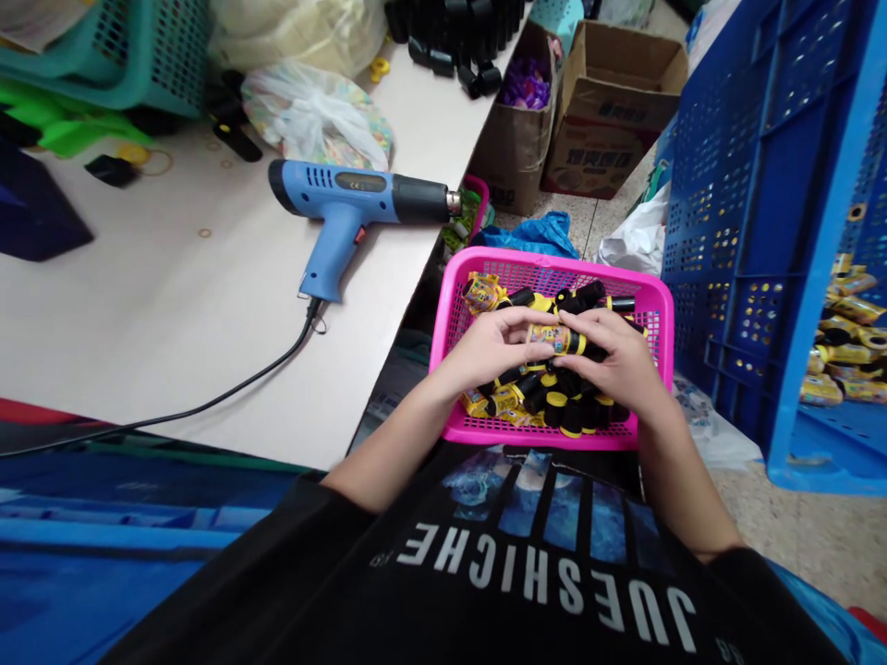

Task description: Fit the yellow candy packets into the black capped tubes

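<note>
Right now, your left hand and your right hand are together, and the fingers of both hands clamp one short black tube with a yellow printed label. You hold this tube in the middle, between your two hands, over the loose pile of similar tubes just below your palms. I cannot tell if the held tube touches the pile. The pile lies inside a pink plastic basket, whose walls are around both hands.

Ahead of your left hand, a blue hot-air gun lies on its side on a white table, and its nozzle points toward the basket. To the right of your right hand stands a blue perforated crate with more yellow-labelled tubes inside.

The step in hand seems to be handling this single tube by both hands. In my judgement, the next move calls for a firm and even grip, because the tubes under your hands lie loose and can roll.
</note>
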Demonstrator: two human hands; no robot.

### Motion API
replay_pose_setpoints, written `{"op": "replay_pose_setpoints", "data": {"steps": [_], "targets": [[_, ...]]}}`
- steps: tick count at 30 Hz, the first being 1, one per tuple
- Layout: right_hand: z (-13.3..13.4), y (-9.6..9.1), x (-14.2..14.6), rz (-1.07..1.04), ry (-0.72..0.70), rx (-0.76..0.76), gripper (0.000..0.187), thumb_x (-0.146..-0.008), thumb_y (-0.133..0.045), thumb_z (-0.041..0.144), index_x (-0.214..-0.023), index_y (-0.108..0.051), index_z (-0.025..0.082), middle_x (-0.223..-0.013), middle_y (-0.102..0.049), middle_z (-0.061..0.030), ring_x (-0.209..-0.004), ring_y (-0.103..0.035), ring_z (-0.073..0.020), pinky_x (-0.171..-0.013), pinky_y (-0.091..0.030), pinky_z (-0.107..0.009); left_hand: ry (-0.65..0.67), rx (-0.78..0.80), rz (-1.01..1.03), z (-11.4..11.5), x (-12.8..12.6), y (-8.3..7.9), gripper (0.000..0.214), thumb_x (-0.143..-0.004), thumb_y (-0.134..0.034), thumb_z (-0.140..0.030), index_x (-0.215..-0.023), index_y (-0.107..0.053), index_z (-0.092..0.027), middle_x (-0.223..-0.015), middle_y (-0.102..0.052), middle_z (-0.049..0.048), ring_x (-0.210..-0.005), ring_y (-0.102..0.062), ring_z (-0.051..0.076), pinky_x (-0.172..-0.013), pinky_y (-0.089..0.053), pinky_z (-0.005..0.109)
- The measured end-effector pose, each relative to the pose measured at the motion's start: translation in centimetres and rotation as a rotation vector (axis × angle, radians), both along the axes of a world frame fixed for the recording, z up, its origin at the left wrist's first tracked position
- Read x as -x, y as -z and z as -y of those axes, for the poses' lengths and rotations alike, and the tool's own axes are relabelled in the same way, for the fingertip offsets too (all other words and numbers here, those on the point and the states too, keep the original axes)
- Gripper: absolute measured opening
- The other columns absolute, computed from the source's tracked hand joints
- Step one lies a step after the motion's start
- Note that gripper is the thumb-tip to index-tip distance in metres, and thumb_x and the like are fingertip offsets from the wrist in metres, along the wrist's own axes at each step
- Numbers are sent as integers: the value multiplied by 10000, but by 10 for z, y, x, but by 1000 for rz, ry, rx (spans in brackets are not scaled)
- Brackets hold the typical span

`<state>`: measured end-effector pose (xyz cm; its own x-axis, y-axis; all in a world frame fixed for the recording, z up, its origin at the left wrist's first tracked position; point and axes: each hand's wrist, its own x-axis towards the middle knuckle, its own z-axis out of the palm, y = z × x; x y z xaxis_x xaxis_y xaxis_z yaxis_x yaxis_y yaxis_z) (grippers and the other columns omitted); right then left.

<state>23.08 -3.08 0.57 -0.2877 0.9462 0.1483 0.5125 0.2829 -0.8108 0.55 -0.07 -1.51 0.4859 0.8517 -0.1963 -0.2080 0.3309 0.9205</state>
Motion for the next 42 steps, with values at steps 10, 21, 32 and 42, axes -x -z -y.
{"op": "replay_pose_setpoints", "data": {"steps": [10, 21, 32, 42], "targets": [[12, 33, 37, -735, 75, 534, 587, -980, -420, 713, -1348, -621, 303, -1335, -679, -88, -1183, -679, -257, -1035, -558, -481, -47, -95, 70, 10, -11, -3, 402, -685, -929, -334, -1037, -793, -196, -1083, -784, 70, -947, -738, 181, -857, -596, 304], [13, 43, 50, -861, 70, 561, 707, -791, -599, 845, -1215, -657, 283, -1268, -689, -92, -1192, -665, -292, -994, -583, -463, -61, -174, 94, 13, -12, -3, 324, -695, -922, -306, -966, -782, -197, -1142, -778, 80, -1096, -715, 212, -1016, -542, 356], [15, 34, 46, -893, 91, 537, 635, -787, -685, 762, -1214, -667, 292, -1187, -726, -66, -1010, -728, -250, -955, -598, -449, -64, -256, 45, 18, -13, -12, 339, -664, -933, -254, -965, -786, -200, -1034, -784, 49, -931, -718, 164, -871, -568, 273], [14, 38, 41, -724, 147, 443, 740, -737, -622, 876, -1189, -651, 291, -1152, -725, -74, -1044, -716, -275, -952, -584, -466, -50, -270, 63, 18, -17, -8, 343, -677, -931, -323, -925, -731, -196, -1046, -765, 62, -997, -714, 191, -904, -562, 308]]}}
